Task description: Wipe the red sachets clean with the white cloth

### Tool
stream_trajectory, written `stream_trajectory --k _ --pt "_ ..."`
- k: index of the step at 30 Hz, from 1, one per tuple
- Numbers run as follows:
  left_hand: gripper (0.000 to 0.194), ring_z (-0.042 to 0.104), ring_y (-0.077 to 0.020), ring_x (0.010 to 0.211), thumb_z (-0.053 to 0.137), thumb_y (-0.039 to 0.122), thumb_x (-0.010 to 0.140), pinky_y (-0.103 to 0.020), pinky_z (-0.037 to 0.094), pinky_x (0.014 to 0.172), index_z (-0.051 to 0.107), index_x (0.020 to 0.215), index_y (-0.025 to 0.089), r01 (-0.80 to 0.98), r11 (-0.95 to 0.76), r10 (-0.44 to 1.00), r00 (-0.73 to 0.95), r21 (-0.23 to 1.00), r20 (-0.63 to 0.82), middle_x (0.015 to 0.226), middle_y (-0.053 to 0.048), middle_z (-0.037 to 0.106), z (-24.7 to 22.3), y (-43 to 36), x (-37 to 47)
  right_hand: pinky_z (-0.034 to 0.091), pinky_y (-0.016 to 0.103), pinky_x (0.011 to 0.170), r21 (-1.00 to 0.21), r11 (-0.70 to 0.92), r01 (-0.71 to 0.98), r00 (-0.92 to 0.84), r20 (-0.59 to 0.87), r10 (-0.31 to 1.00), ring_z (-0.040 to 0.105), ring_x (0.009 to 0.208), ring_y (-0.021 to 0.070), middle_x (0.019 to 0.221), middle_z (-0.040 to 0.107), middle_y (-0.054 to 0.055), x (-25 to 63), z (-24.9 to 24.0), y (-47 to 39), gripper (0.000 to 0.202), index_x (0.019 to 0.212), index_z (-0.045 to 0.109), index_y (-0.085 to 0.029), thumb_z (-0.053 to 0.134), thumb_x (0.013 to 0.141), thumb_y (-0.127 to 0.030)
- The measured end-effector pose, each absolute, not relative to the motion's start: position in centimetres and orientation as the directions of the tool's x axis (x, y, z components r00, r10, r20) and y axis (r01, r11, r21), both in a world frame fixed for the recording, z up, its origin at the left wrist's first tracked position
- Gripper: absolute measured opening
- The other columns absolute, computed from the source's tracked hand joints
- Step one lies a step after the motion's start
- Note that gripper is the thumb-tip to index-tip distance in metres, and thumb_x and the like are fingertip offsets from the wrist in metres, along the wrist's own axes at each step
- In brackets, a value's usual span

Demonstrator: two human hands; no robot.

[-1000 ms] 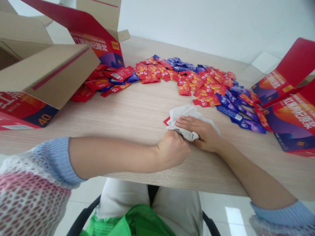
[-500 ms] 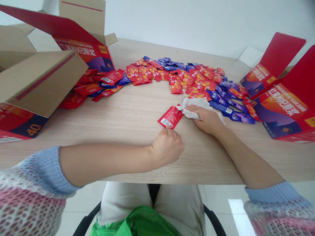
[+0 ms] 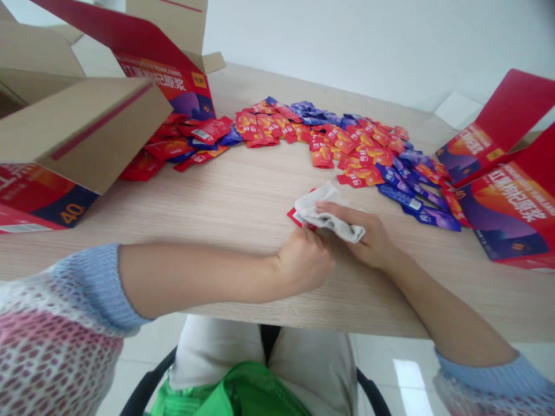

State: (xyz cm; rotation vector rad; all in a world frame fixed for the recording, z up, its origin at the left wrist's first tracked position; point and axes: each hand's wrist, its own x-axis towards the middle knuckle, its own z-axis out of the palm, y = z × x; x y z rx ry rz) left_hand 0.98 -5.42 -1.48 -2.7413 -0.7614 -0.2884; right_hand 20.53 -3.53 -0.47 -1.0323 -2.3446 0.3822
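Head camera: I'm looking down on a pale wood-grain worktop [image 3: 203,202] with both of the person's bare hands near its front edge. The red sachet [image 3: 295,216] lies there back face up, part of its barcode showing, with the white cloth [image 3: 321,199] covering most of it.

The left hand [image 3: 307,260] is curled into a fist, fingers clamped on the sachet's near edge at thumb and forefinger. The right hand [image 3: 370,231] has its fingers clamped on the cloth, which is bunched and folded under them, its loose end towards the left hand. The two hands are close together, the right one slightly farther from the body.

Beyond them I see a curved band of red and purple sachets [image 3: 359,153], overlapping in layers. Its left end reaches two open cartons: the near carton [image 3: 34,193], marked 40, with brown flaps spread, and the far carton [image 3: 162,86] behind it. Its right end meets a printed carton [image 3: 515,211] with a raised red flap.

Below the edge I can see pale trousers [image 3: 217,346] and a green mesh item [image 3: 255,390] on the lap.
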Motion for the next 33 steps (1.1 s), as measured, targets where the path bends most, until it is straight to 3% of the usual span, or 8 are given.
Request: stream_trajectory --k 5,8,16,20,23,25,30,33 --pt "0.022 0.066 -0.0304 0.071 0.051 0.014 0.085 -0.039 0.043 0.061 0.07 0.081 0.005 0.548 -0.814 0.489 0.826 -0.195 0.279 0.081 -0.022 0.07 -1.5 -5.4 1.0 0.035 0.048 0.114 -0.402 0.761 0.509 -0.74 0.247 0.626 0.036 0.14 0.0251 0.147 0.049 0.001 20.3 -1.3 -1.8 0.066 0.147 0.04 -0.031 0.054 0.084 -0.015" --pt "0.02 0.065 -0.028 0.066 0.05 0.01 0.082 -0.036 0.041 0.057 0.068 0.076 0.005 0.548 -0.815 0.499 0.829 -0.19 0.252 0.073 -0.02 0.068 -1.4 -5.4 1.1 0.035 0.048 0.114 -0.37 0.741 0.56 -0.702 0.263 0.662 0.037 0.14 0.0247 0.146 0.05 0.001 21.6 -1.5 -0.6 0.065 0.145 0.043 -0.031 0.056 0.084 -0.015" --pt "0.021 0.067 -0.03 0.072 0.048 0.009 0.082 -0.036 0.043 0.058 0.068 0.084 0.003 0.579 -0.788 0.531 0.811 -0.21 0.244 0.081 -0.023 0.07 -1.3 -5.5 1.0 0.044 0.047 0.105 -0.225 0.543 0.809 -0.493 0.245 0.835 0.052 0.129 0.0289 0.142 0.054 0.004 25.2 -1.6 0.4 0.053 0.143 0.048 -0.027 0.053 0.09 -0.025" --pt "0.02 0.066 -0.0295 0.069 0.048 0.009 0.081 -0.036 0.043 0.055 0.067 0.079 0.005 0.577 -0.792 0.522 0.81 -0.198 0.267 0.076 -0.02 0.069 -1.2 -5.5 0.9 0.054 0.046 0.089 -0.307 0.41 0.859 -0.274 0.4 0.874 0.066 0.108 0.0312 0.131 0.064 0.004 26.6 -0.8 -0.6 0.054 0.145 0.045 -0.03 0.054 0.091 -0.032" --pt "0.02 0.066 -0.0294 0.071 0.049 0.01 0.081 -0.036 0.044 0.056 0.068 0.083 0.004 0.568 -0.796 0.518 0.818 -0.21 0.25 0.081 -0.022 0.069 -1.2 -5.4 0.8 0.052 0.046 0.093 -0.432 0.422 0.797 -0.164 0.518 0.84 0.065 0.11 0.0308 0.129 0.065 0.004 25.8 -0.4 -1.6 0.051 0.143 0.047 -0.028 0.052 0.093 -0.037" --pt "0.02 0.067 -0.0295 0.072 0.049 0.011 0.082 -0.037 0.045 0.058 0.068 0.085 0.004 0.564 -0.799 0.517 0.822 -0.21 0.24 0.082 -0.022 0.07 -1.3 -5.4 0.8 0.05 0.045 0.098 -0.47 0.479 0.741 -0.208 0.517 0.83 0.061 0.118 0.0297 0.133 0.062 0.004 24.2 -0.3 -2.3 0.051 0.145 0.045 -0.028 0.05 0.094 -0.035" --pt "0.019 0.066 -0.0281 0.068 0.051 0.013 0.084 -0.038 0.046 0.06 0.069 0.083 0.006 0.55 -0.814 0.495 0.825 -0.188 0.272 0.078 -0.02 0.069 -1.5 -5.4 0.8 0.037 0.043 0.112 -0.448 0.724 0.525 -0.654 0.332 0.679 0.045 0.135 0.0246 0.147 0.048 0.001 20.2 -1.1 -3.0 0.06 0.149 0.037 -0.03 0.049 0.09 -0.025" --pt "0.02 0.066 -0.0291 0.07 0.051 0.013 0.084 -0.039 0.046 0.062 0.07 0.085 0.006 0.552 -0.81 0.487 0.822 -0.199 0.297 0.081 -0.02 0.07 -1.5 -5.4 0.8 0.038 0.042 0.113 -0.446 0.763 0.467 -0.71 0.326 0.625 0.046 0.134 0.0238 0.146 0.05 0.001 19.9 -1.5 -2.5 0.062 0.148 0.039 -0.029 0.052 0.088 -0.023"
